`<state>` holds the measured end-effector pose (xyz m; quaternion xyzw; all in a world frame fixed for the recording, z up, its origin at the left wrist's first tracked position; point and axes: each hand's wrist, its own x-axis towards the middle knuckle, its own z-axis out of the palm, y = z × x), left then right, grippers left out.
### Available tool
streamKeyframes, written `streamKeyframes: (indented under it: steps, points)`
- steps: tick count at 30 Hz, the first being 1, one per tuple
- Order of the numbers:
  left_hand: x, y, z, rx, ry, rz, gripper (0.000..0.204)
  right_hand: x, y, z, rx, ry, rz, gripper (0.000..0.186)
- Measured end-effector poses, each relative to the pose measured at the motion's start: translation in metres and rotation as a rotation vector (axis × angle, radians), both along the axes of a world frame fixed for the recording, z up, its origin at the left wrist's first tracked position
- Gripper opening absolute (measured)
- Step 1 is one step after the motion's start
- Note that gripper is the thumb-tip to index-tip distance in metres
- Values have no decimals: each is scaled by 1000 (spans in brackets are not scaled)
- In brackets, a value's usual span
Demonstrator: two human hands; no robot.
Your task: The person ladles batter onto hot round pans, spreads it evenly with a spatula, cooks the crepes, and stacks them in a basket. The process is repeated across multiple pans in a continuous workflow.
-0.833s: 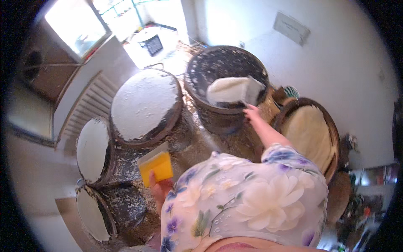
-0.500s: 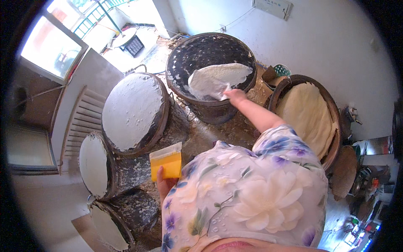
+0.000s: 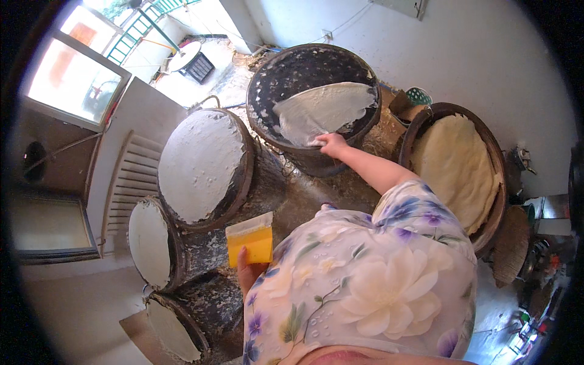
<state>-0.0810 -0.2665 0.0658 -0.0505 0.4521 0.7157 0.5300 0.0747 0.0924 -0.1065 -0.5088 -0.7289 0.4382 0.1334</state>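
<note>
Here, the right hand is pinching, with fingers curled nearly closed, the near edge of a pale, soft-looking sheet, which is lying over the nearer part of a round, dark, crusted pan. Behind the sheet the pan's far part is lying bare up to its rim, while the left hand is gripping a flat yellow scraper with a whitish edge, well apart. The sheet is looking half-oval, matt, slightly wrinkled and ragged-edged.
</note>
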Motion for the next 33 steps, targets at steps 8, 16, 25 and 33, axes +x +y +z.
streamKeyframes:
  steps: [8, 16, 25, 33]
  points:
    - [-3, -1, -7, -23, 12, 12, 37, 78, 79, 8, 427, -471, 58, 23]
    - [-6, -7, -11, -19, 22, 82, 36, 87, 80, -11, -297, 493, -617, 45]
    - [1, 26, -8, 24, -4, -23, 37, -35, 64, 0, 415, -516, 380, 20]
    - [-10, 3, -13, -68, 33, 103, 37, 111, 134, 16, 152, -434, -339, 28]
